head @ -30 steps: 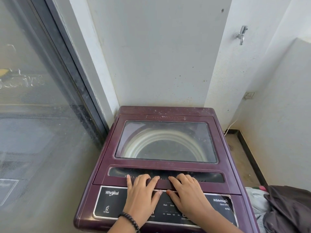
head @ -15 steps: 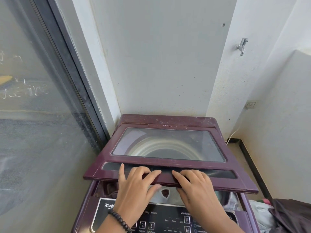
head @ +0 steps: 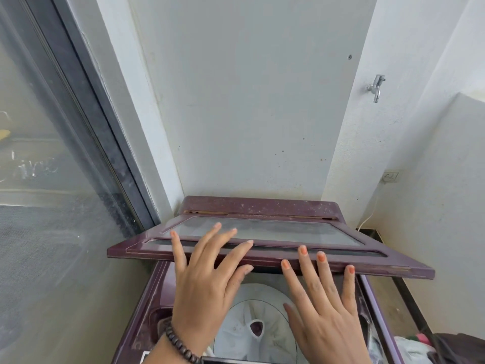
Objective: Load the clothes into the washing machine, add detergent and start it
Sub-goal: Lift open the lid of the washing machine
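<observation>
A maroon top-loading washing machine [head: 131, 324] stands in the corner. Its glass-paned lid [head: 288, 232] is raised partway, hinged at the back. Below it shows the white drum [head: 236, 329], with no clothes visible inside. My left hand [head: 204, 285], with a bead bracelet on the wrist, lies with spread straight fingers on top of the lid's front part and its thumb at the lid's front edge. My right hand [head: 322, 311] touches that front edge with straight fingertips. A dark garment [head: 456, 348] and pale clothing [head: 412, 350] lie in a heap to the machine's right.
A sliding glass door [head: 39, 179] runs close along the machine's left side. White walls close in behind and to the right. A tap [head: 375, 86] and a wall socket [head: 391, 176] with a cable are on the right wall. A narrow floor strip lies to the right.
The lid went from closed to raised partway, exposing the drum. Both hands rose with its front edge, and their fingers went from curled at the handle to straight.
</observation>
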A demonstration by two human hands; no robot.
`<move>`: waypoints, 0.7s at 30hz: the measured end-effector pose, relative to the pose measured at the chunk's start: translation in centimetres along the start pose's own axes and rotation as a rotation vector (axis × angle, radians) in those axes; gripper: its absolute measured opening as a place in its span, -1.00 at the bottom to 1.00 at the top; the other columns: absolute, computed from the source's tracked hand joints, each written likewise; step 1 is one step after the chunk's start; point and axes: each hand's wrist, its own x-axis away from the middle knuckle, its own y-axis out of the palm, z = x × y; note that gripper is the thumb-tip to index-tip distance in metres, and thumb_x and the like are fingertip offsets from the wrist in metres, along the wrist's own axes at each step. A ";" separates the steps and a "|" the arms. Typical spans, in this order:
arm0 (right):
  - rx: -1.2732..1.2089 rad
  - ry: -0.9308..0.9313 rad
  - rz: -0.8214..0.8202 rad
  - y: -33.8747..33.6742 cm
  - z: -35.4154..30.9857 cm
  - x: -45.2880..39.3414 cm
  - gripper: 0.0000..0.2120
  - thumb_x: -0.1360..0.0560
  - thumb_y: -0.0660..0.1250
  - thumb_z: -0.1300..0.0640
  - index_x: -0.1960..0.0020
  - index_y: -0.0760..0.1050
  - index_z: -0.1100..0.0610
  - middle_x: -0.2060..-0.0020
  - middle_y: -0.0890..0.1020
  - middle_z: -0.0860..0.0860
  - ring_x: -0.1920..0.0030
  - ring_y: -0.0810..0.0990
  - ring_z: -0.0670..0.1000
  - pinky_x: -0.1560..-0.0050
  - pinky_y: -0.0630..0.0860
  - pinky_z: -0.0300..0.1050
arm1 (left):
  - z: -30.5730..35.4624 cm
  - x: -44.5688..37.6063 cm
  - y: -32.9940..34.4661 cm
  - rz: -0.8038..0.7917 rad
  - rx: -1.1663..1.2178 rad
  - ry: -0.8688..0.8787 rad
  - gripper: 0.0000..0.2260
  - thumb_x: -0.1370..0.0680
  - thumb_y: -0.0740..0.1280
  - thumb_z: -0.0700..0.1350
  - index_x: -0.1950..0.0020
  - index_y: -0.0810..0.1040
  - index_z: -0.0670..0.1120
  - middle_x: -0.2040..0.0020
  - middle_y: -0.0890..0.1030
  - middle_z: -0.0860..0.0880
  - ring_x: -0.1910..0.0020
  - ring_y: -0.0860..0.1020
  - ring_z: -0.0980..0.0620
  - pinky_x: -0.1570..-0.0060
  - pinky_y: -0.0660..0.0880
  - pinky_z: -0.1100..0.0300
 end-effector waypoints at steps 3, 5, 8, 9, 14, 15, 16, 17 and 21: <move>0.019 -0.017 0.002 0.0 1.2 -2.4 -0.09 -0.30 0.45 0.16 -0.55 0.11 0.04 -0.54 0.14 0.08 -0.58 0.01 0.13 -0.47 0.01 0.36 | 0.0 -2.3 0.3 0.091 0.084 -0.009 -0.73 -0.59 0.22 0.07 -0.27 0.50 0.10 -0.23 0.58 0.04 -0.35 0.45 0.00 -0.50 -0.11 -0.26; 0.021 -0.010 -0.004 0.0 2.2 -4.3 -0.02 -0.27 0.53 0.18 -0.56 0.09 0.05 -0.56 0.11 0.08 -0.58 -0.01 0.13 -0.49 -0.06 0.34 | -0.3 -4.2 0.7 0.159 0.141 -0.010 -0.72 -0.57 0.27 0.04 -0.27 0.47 0.07 -0.22 0.58 0.03 -0.35 0.46 0.00 -0.51 -0.11 -0.23; -0.002 0.011 -0.009 0.5 3.6 -7.3 0.02 -0.28 0.56 0.18 -0.58 0.06 0.05 -0.57 0.09 0.08 -0.58 -0.01 0.14 -0.49 -0.08 0.35 | -1.0 -7.2 1.5 0.274 0.224 0.006 -0.82 -0.55 0.32 0.00 -0.14 0.53 0.03 -0.15 0.56 0.02 -0.30 0.49 -0.02 -0.51 -0.10 -0.20; -0.010 0.016 -0.003 0.7 4.0 -8.3 0.00 -0.30 0.55 0.17 -0.58 0.05 0.05 -0.57 0.09 0.07 -0.58 0.00 0.14 -0.48 -0.08 0.36 | -1.3 -8.1 2.0 0.307 0.234 0.022 -0.88 -0.55 0.33 -0.02 -0.07 0.56 0.02 -0.12 0.54 0.01 -0.26 0.51 -0.03 -0.52 -0.07 -0.19; -0.043 0.052 0.043 1.4 5.6 -13.4 -0.13 -0.38 0.50 0.15 -0.56 0.12 0.06 -0.55 0.17 0.07 -0.56 0.08 0.13 -0.48 -0.05 0.35 | -3.3 -12.8 4.0 0.386 0.154 0.142 -0.81 -0.61 0.28 -0.06 0.04 0.66 -0.11 -0.01 0.53 -0.05 -0.05 0.53 -0.03 -0.50 0.06 -0.14; -0.044 0.053 0.046 1.6 6.0 -14.4 -0.15 -0.37 0.51 0.14 -0.55 0.15 0.06 -0.55 0.20 0.07 -0.55 0.11 0.13 -0.48 -0.04 0.34 | -3.6 -13.8 4.3 0.386 0.136 0.151 -0.79 -0.61 0.29 -0.06 0.02 0.67 -0.13 0.00 0.55 -0.07 -0.03 0.54 -0.03 -0.50 0.09 -0.12; -0.046 0.055 0.044 1.8 6.4 -15.4 -0.15 -0.36 0.51 0.12 -0.54 0.18 0.06 -0.54 0.23 0.07 -0.54 0.13 0.14 -0.47 -0.03 0.33 | -3.9 -14.6 4.6 0.382 0.124 0.154 -0.79 -0.60 0.30 -0.06 0.00 0.67 -0.14 0.01 0.56 -0.09 -0.02 0.55 -0.04 -0.49 0.11 -0.10; -0.049 0.058 0.043 2.1 6.7 -16.3 -0.15 -0.35 0.52 0.11 -0.54 0.19 0.07 -0.53 0.25 0.07 -0.53 0.15 0.14 -0.47 -0.02 0.33 | -4.2 -15.5 4.9 0.376 0.117 0.155 -0.79 -0.60 0.30 -0.06 -0.02 0.67 -0.15 0.01 0.58 -0.09 -0.02 0.56 -0.05 -0.49 0.13 -0.09; -0.043 0.093 0.053 3.6 7.9 -19.6 -0.19 -0.32 0.53 0.12 -0.50 0.28 0.08 -0.48 0.34 0.06 -0.49 0.28 0.14 -0.45 0.04 0.33 | -4.9 -18.3 6.2 0.329 0.083 0.136 -0.74 -0.61 0.27 -0.04 -0.12 0.65 -0.15 -0.02 0.62 -0.10 -0.06 0.59 -0.11 -0.49 0.14 -0.08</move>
